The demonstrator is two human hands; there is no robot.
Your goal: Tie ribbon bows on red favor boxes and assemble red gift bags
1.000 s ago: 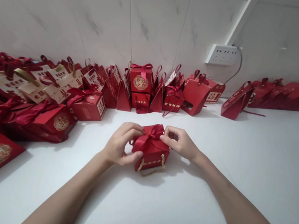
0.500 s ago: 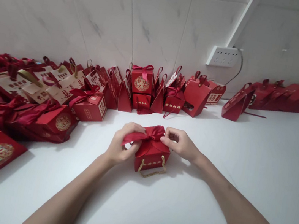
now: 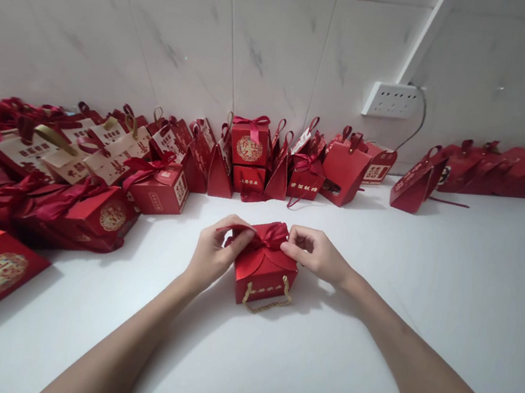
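Observation:
A small red gift box (image 3: 262, 276) with gold lettering stands on the white table in front of me. A gold cord handle (image 3: 268, 306) hangs down its near side. On its top sits a red ribbon bow (image 3: 272, 235). My left hand (image 3: 218, 250) pinches the ribbon at the left of the bow between thumb and fingers. On the other side, my right hand (image 3: 311, 252) is closed with thumb and finger at the bow's right edge, gripping the ribbon there. The ribbon ends are partly hidden by my fingers.
Many red and cream gift boxes (image 3: 110, 156) crowd the left of the white table (image 3: 426, 307). More red boxes (image 3: 345, 174) stand along the tiled wall, with a further group (image 3: 501, 171) at the right. A power socket (image 3: 391, 101) is on the wall.
My left thumb has shifted up onto the ribbon beside the bow, and the ribbon's left part now lies within that hand. My right hand has hardly moved.

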